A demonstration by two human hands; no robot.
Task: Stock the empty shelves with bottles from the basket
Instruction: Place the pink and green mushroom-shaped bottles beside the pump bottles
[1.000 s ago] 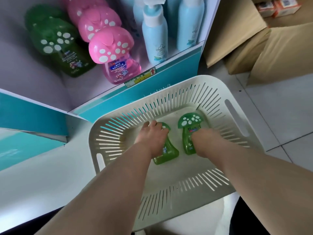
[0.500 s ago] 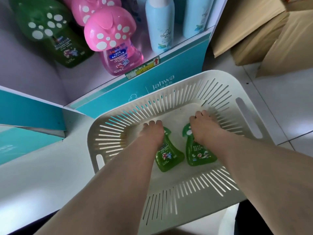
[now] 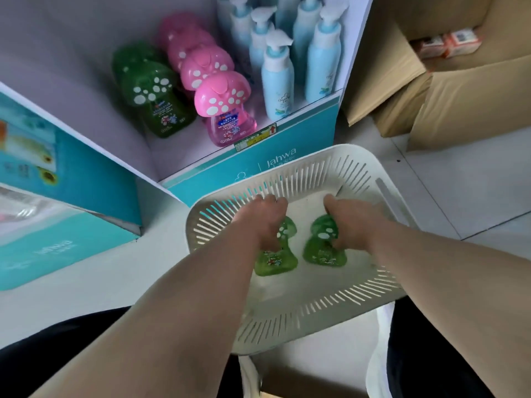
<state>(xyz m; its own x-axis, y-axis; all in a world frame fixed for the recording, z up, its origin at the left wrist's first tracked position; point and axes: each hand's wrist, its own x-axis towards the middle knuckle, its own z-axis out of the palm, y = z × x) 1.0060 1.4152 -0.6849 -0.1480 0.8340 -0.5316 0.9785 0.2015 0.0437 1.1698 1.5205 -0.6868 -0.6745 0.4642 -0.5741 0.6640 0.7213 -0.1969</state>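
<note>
The left green bottle [image 3: 276, 261] and the right green bottle [image 3: 323, 252] lie side by side in the white basket [image 3: 316, 313]. No other bottles show in it. The left hand [image 3: 265, 222] curls its fingers over the left one's spotted cap. The right hand [image 3: 355, 222] grips the other cap. The shelf [image 3: 313, 113] already holds green shelf bottles [image 3: 156, 96], pink bottles [image 3: 219, 94] and blue pump bottles [image 3: 278, 79], so the job looks nearly done. The shelf front says "Jahwa". The small labels are too blurry to read.
</note>
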